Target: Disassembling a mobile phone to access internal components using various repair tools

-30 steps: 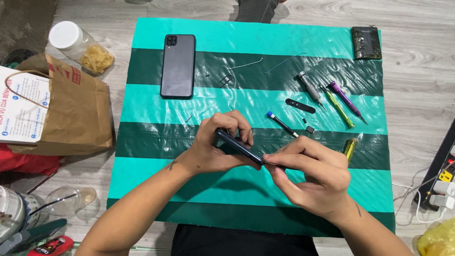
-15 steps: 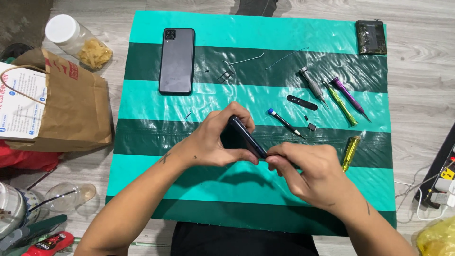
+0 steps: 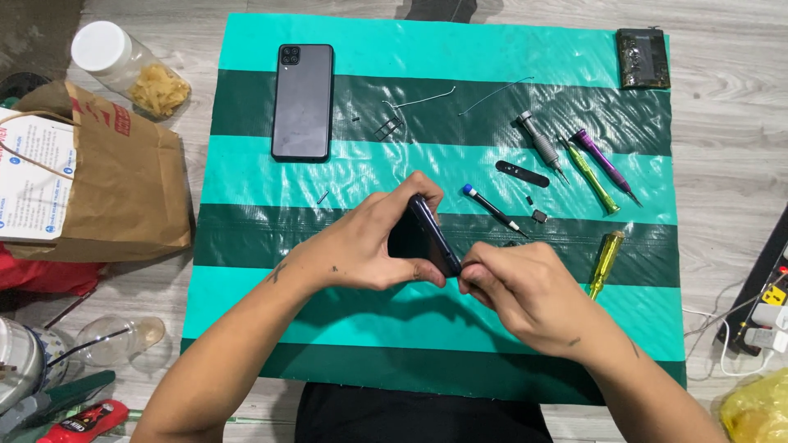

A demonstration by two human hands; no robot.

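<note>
The left hand (image 3: 361, 246) holds a dark phone (image 3: 431, 236) on edge above the striped green mat (image 3: 246, 279), fingers curled over its top edge and thumb pressed under its lower end, so the grip is closed on the phone. The right hand (image 3: 525, 295) meets it at the phone's lower corner, with fingertips (image 3: 472, 277) pinched together right against that corner; whether they grip the phone itself or some small tool is too hidden to tell.

Just beyond the grip, up and to the right, lies a thin tool with a blue tip (image 3: 491, 208), and past it a small black strip (image 3: 522, 174) and two tiny dark parts (image 3: 538, 215). Farther out on that side rest a grey screwdriver (image 3: 542, 144), a green screwdriver (image 3: 591, 175) and a purple screwdriver (image 3: 606, 166), lying near one another. A yellow screwdriver (image 3: 604, 262) lies just to the right of the right hand. At the far right corner of the mat sits a flat dark battery (image 3: 643, 57).

Well above the left hand, a second grey phone (image 3: 303, 102) lies face down, camera end away from the person. Between it and the screwdrivers are thin wires (image 3: 423, 100) and a few small loose bits (image 3: 389, 127).

Off the mat, to the left of the left arm, stand a brown paper bag (image 3: 123, 197) and a clear jar with a white lid (image 3: 131, 70).
</note>
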